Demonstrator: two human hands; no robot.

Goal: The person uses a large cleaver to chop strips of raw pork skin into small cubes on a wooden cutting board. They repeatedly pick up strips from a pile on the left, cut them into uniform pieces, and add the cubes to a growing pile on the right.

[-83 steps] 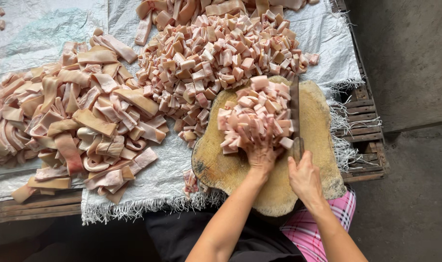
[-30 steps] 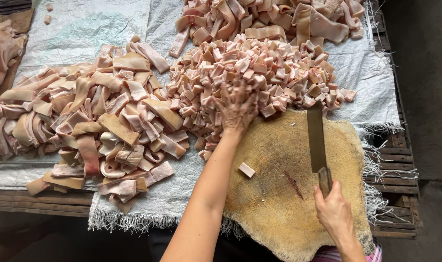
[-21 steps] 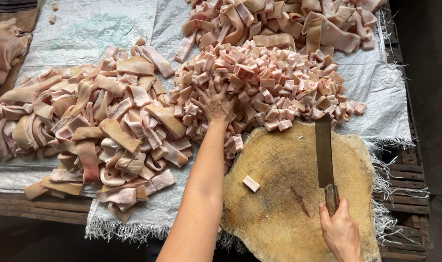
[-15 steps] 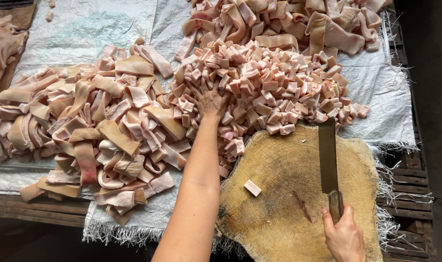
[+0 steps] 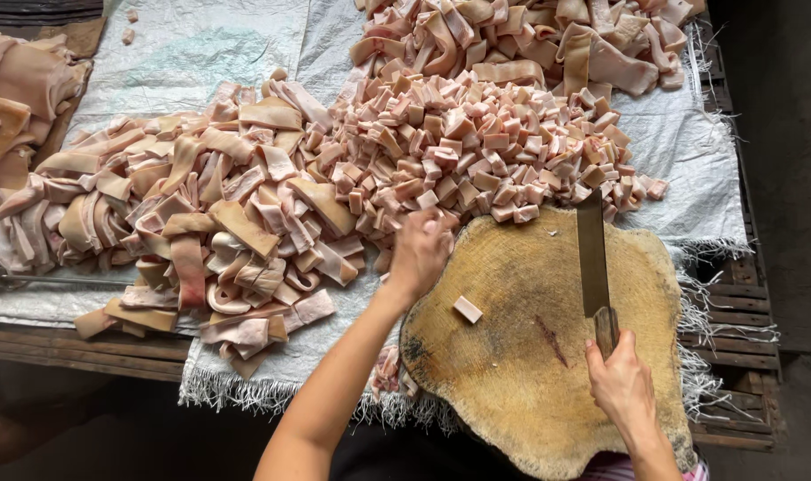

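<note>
Pork-skin strips (image 5: 218, 232) are lying at 9 o'clock of chopping block (image 5: 548, 347); soft, slippery, best pinched mid-strip. Left hand (image 5: 419, 254) is curling loosely, empty; right hand (image 5: 621, 387) is gripping cleaver (image 5: 592, 258).

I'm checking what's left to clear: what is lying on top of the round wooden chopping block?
On the chopping block lie one small meat cube and the cleaver, its handle held by the right hand. Otherwise only scraps and a dark stain show.
</note>
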